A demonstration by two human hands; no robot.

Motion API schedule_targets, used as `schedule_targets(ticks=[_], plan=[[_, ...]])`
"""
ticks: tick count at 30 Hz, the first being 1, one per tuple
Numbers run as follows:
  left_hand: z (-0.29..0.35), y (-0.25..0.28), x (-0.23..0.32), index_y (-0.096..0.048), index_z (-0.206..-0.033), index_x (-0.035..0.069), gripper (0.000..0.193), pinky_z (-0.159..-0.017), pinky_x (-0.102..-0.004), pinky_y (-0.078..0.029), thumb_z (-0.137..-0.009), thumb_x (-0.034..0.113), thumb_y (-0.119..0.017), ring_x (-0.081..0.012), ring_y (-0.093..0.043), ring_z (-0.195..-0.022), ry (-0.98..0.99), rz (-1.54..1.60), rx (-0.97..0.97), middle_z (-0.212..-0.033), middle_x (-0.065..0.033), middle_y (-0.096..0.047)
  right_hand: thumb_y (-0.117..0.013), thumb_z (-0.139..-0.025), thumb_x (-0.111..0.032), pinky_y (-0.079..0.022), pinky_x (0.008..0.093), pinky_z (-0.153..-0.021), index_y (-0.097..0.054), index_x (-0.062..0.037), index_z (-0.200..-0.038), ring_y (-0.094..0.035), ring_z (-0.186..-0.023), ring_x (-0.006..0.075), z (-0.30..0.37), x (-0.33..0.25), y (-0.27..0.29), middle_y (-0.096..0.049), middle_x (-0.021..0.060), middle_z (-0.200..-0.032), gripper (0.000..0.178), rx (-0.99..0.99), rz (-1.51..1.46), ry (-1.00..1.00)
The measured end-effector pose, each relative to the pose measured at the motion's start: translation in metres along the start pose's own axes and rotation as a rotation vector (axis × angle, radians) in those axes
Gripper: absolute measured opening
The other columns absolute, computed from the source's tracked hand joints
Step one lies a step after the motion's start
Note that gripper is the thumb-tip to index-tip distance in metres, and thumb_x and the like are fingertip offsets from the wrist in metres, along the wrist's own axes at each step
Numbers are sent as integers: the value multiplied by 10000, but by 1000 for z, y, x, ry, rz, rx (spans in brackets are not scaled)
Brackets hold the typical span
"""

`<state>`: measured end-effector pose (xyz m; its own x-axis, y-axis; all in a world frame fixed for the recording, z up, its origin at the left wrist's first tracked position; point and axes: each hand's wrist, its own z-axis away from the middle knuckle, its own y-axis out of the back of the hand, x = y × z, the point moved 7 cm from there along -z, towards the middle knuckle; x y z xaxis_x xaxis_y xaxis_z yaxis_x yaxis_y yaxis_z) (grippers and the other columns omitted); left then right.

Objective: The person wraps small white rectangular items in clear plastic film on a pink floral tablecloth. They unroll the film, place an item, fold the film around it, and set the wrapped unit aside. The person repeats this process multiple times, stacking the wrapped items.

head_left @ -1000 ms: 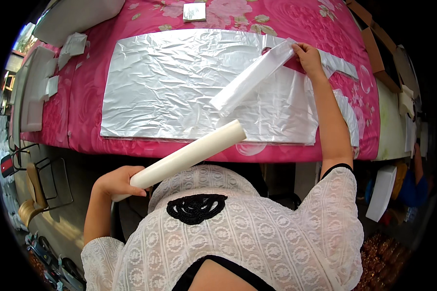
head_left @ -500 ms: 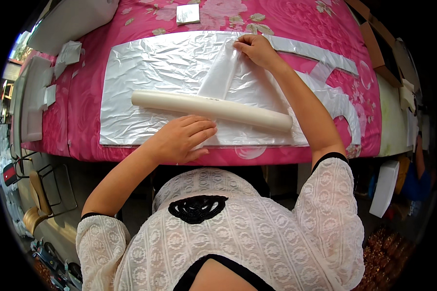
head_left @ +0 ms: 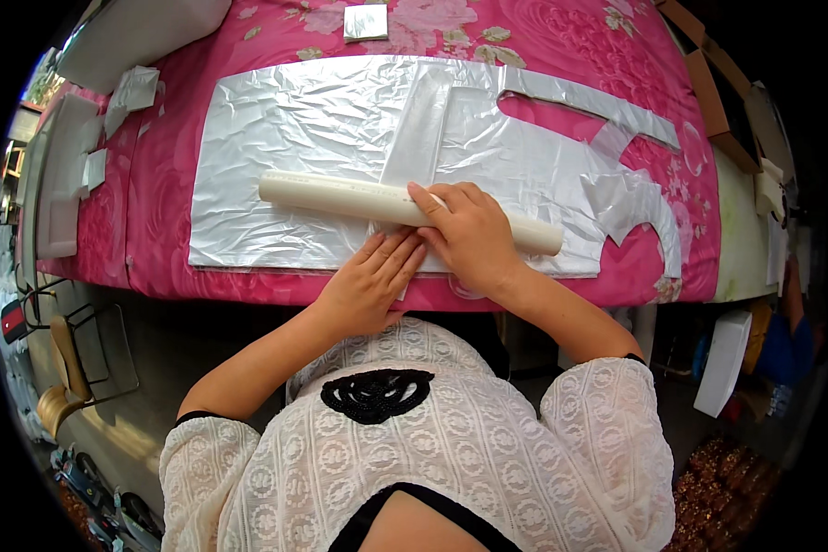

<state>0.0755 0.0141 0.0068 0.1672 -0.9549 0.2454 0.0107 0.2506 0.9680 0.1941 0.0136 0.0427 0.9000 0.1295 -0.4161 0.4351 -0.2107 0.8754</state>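
A stack of silvery-white plastic bags (head_left: 285, 120) with cut-out handles lies flat before me. Across it, slightly slanted, rests a white tube (head_left: 327, 195). A whitish folded strip of film (head_left: 417, 129) runs from the bags' far edge toward me and passes under the tube. My right hand (head_left: 474, 239) has its fingers bent over the tube, its thumb on the near side. My left hand (head_left: 370, 281) lies with fingers stretched out at the near side of the tube, fingertips close to my right thumb. Its palm covers the strip's near end.
A pink flowered cloth (head_left: 166, 212) covers the table. Beyond the bags lies a small white packet (head_left: 366, 23). White foam boxes (head_left: 60, 184) and paper pieces (head_left: 133, 89) stand at the left, a brown cardboard box (head_left: 722, 110) at the right. A chair (head_left: 69, 363) is at the lower left.
My right hand has let go of the film strip's far end and come down onto the tube. The strip now lies flat. My left hand has shifted slightly right and nearer to me.
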Motion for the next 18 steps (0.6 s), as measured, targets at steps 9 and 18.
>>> schedule_targets(ticks=[9, 18], plan=[[3, -8, 6, -329, -1347, -39, 793, -1104, -442, -198, -681, 240, -656, -304, -248, -1359, 18, -25, 115, -1447, -182, -283, -643, -778, -158, -442, 381, -839, -540, -85, -1235, -529, -956, 297, 31, 147, 85, -608, 88, -1058, 474, 260, 408, -480], [4, -24, 33, -376, -1314, -53, 553, -1075, -470, -231, -804, 142, -464, -344, -315, -1317, 117, -115, 226, -1405, -209, -341, -685, -679, -53, -431, 398, -881, -554, -107, -1216, -530, -1001, 275, 1, 6, 6, -593, 87, -1089, 556, -37, -57, 135]])
